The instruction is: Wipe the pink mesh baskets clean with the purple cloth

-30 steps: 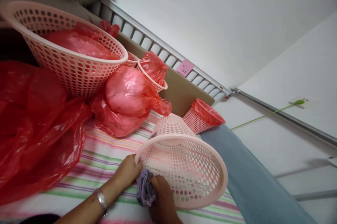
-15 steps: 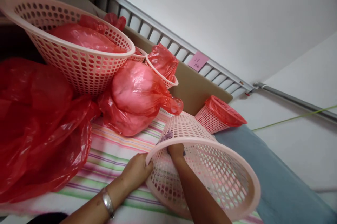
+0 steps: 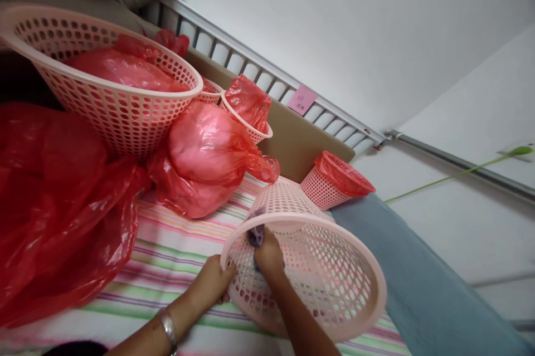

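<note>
Fingers of the left hand are clamped on the near rim of a pink mesh basket, thumb along the lip; the fingertips behind it I can't make out. Inside the mouth, the right hand's fingers are curled around a bunched purple patterned cloth, close to the left inner wall. The basket lies on its side near the right-hand edge of a striped sheet, mouth toward the person, narrow base pointing away.

I'd judge the step in hand to be rubbing that wall with the cloth; any further stroke calls for a firm left grip so the basket can't roll.

Just beyond the base sits a smaller basket lined in red, which limits any push away. A knotted red bag crowds the base on the left. Farther left stand a large basket with red plastic inside and, toward the sheet's left edge, a slack red bag. Behind runs a metal railing bearing a pink note.
</note>
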A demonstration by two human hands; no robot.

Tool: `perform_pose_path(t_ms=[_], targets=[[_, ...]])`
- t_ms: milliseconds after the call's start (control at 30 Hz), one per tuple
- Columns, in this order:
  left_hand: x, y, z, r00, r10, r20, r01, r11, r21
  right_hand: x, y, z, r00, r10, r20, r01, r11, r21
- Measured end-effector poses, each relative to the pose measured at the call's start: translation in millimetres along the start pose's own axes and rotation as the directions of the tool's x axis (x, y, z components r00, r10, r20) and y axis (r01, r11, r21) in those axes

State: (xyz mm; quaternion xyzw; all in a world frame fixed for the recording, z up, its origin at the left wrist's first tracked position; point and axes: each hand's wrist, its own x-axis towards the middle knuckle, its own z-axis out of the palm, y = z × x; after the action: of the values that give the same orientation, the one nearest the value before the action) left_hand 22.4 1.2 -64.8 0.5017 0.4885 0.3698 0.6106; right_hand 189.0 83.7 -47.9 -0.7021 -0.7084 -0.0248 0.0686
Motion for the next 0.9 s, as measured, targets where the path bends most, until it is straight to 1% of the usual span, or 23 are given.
perform_pose_path(t_ms=[33,100,133,200,267,300,333,400,467,500,567,633,667,733,800,900], targets=[[1.2,-0.6,-0.5,1.000,-0.001,-0.001,0.001,1.000,-0.020,-19.4,-2.3,0.2,1.000,-0.022,-0.016,0.022,1.000,-0.004],[3.4,-1.6,-2.7,1.000,-0.004,0.000,0.004,0.999,-0.033,-61.0,-4.6,1.0,0.993,-0.115,-0.027,0.116,0.993,0.034],[4.0,-1.9,-3.9,1.000,0.015,-0.005,-0.015,1.000,-0.028,-81.1,-4.5,1.4,0.985,-0.167,-0.043,0.169,0.984,0.062],[4.5,-2.0,-5.9,0.994,0.097,-0.042,-0.098,0.995,-0.005,-115.1,-2.4,1.0,0.959,-0.273,-0.070,0.279,0.955,0.097],[4.3,-1.4,-6.7,0.982,0.173,-0.079,-0.172,0.985,0.020,-135.2,0.2,-0.9,0.932,-0.354,-0.075,0.361,0.926,0.109],[4.1,-0.8,-6.6,0.979,0.183,-0.088,-0.182,0.983,0.026,-138.7,0.9,-2.2,0.925,-0.373,-0.070,0.378,0.919,0.109],[3.9,-0.1,-6.3,0.982,0.167,-0.088,-0.165,0.986,0.026,-137.8,1.0,-3.5,0.926,-0.373,-0.062,0.378,0.919,0.108],[3.6,2.3,-5.8,0.992,0.103,-0.067,-0.102,0.995,0.016,-123.7,0.0,-5.2,0.941,-0.334,-0.047,0.337,0.937,0.093],[3.0,6.1,-7.0,0.997,0.068,-0.043,-0.067,0.997,0.025,-96.3,-1.7,-5.1,0.964,-0.264,-0.040,0.266,0.963,0.050],[2.5,8.5,-8.7,0.996,0.078,-0.037,-0.076,0.996,0.046,-79.3,-2.2,-4.5,0.973,-0.229,-0.040,0.230,0.973,0.017],[0.9,14.4,-14.4,0.987,0.153,-0.044,-0.146,0.981,0.126,-41.7,-2.6,-2.4,0.986,-0.157,-0.050,0.155,0.987,-0.043],[-1.2,21.3,-22.5,0.972,0.229,-0.062,-0.209,0.951,0.229,-4.1,-2.4,0.1,0.995,-0.086,-0.054,0.082,0.994,-0.065],[-2.1,24.8,-26.8,0.965,0.253,-0.067,-0.226,0.935,0.272,13.3,-2.4,1.5,0.998,-0.050,-0.040,0.047,0.997,-0.065],[-3.4,31.2,-34.8,0.962,0.265,-0.066,-0.230,0.917,0.327,42.5,-2.7,4.8,1.000,0.004,0.010,-0.004,0.998,-0.058],[-3.4,35.9,-40.7,0.962,0.265,-0.067,-0.228,0.912,0.341,62.5,-2.9,9.0,0.998,0.034,0.047,-0.032,0.998,-0.051],[-1.8,37.0,-43.1,0.962,0.252,-0.106,-0.207,0.924,0.320,75.6,-2.1,14.2,0.997,0.065,0.049,-0.064,0.998,-0.029]])
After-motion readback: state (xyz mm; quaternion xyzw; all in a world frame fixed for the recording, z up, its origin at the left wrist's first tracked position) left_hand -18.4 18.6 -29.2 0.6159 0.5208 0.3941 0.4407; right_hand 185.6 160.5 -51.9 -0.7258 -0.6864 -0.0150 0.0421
